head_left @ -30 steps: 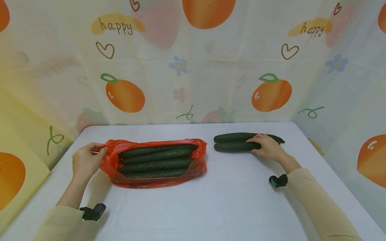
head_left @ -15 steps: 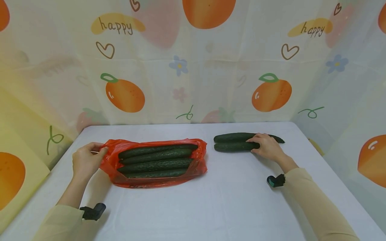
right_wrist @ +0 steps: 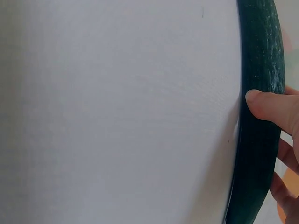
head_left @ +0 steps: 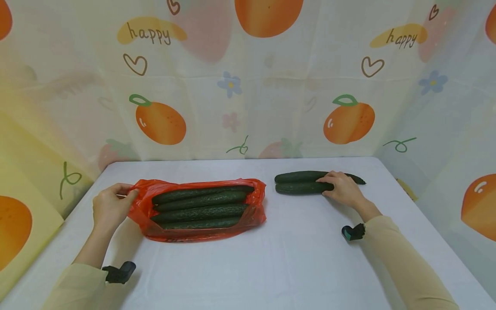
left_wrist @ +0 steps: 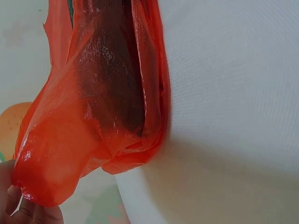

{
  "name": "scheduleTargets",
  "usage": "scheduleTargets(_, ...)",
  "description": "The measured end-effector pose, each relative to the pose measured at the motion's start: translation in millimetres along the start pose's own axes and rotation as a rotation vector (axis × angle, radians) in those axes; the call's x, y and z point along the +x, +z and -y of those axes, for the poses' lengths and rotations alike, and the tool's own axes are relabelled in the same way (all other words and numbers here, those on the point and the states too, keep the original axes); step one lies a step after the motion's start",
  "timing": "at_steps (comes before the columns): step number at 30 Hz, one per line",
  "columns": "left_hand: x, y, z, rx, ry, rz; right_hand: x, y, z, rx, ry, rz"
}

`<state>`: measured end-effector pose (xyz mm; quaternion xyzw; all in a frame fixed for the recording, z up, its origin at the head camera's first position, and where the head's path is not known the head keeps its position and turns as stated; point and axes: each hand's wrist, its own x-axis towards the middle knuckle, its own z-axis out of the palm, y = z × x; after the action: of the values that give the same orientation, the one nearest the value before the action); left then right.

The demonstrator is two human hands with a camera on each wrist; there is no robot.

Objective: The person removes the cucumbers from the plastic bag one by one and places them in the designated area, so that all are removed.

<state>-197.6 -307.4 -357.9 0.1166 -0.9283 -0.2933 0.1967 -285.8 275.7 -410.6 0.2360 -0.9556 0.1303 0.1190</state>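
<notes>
My left hand (head_left: 111, 206) pinches the left end of a red plastic bag (head_left: 166, 234), which lies open at the top. Several dark green cucumbers (head_left: 203, 201) lie lengthwise inside it, side by side. On the right, my right hand (head_left: 342, 188) grips the nearer of two cucumbers (head_left: 300, 188) on the table, thumb on its near side and fingers over the far side. The farther cucumber (head_left: 298, 176) lies right behind it, partly covered by the hand. In the right wrist view, the thumb (right_wrist: 271, 108) presses on the gripped cucumber (right_wrist: 257, 154).
A white cloth covers the table (head_left: 248, 271). Behind it hangs a curtain (head_left: 271, 116) printed with oranges and hearts. Each wrist carries a small black camera, one on the left (head_left: 120, 272) and one on the right (head_left: 353, 232).
The right wrist and forearm have shifted slightly to the left while the hand keeps its grip on the cucumber. The left hand and the bag have stayed put.
</notes>
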Motion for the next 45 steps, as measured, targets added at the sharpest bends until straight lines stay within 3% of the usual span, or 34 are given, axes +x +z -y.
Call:
scheduleTargets(35,1.3,3.0,4.9,0.011,0.010,-0.022,-0.9,0.4,-0.9,0.048,0.039,0.007)
scheduleTargets(45,2.0,2.4,4.5,0.011,0.013,-0.025,-0.3,-0.1,1.5,0.078,-0.017,-0.071)
